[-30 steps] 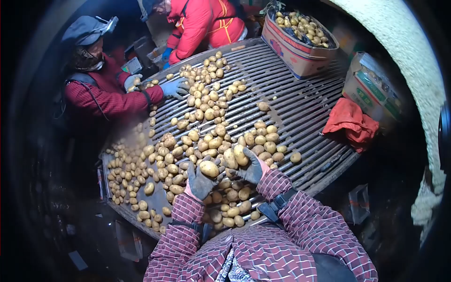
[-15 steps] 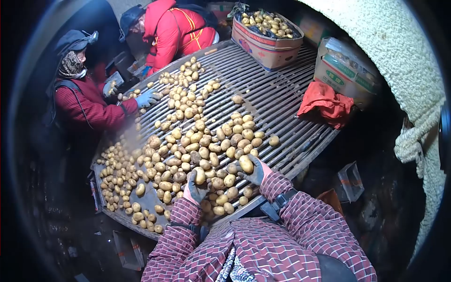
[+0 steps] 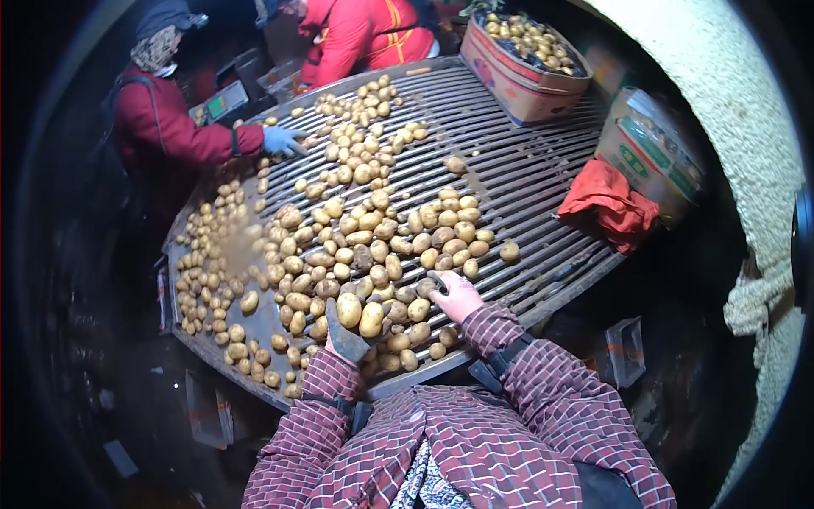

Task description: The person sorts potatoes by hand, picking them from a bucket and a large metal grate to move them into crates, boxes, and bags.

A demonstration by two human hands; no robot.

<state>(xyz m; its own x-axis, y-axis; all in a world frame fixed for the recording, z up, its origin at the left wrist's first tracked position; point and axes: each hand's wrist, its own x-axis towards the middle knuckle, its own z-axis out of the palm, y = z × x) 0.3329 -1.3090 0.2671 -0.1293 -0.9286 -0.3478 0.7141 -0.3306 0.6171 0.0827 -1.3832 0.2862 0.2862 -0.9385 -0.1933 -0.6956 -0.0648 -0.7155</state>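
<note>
Many potatoes (image 3: 370,222) lie spread over a slatted metal table (image 3: 500,195). At its near edge my left hand (image 3: 343,333), in a dark glove with a pink cuff, curves around the left side of two large potatoes (image 3: 359,314), one of them against its fingers. My right hand (image 3: 454,295) is to the right among the potatoes, its gloved fingertips bent around a brownish potato (image 3: 426,288). The back of this hand looks pink.
A carton of potatoes (image 3: 530,85) stands at the far edge, with another box (image 3: 649,148) and a red cloth (image 3: 606,204) at the right. Two co-workers are across the table; one's blue-gloved hand (image 3: 283,141) reaches over potatoes.
The view has shifted. The large potato that was in my right hand now lies beside the one at my left hand. My right hand has moved back to the right, onto another potato.
</note>
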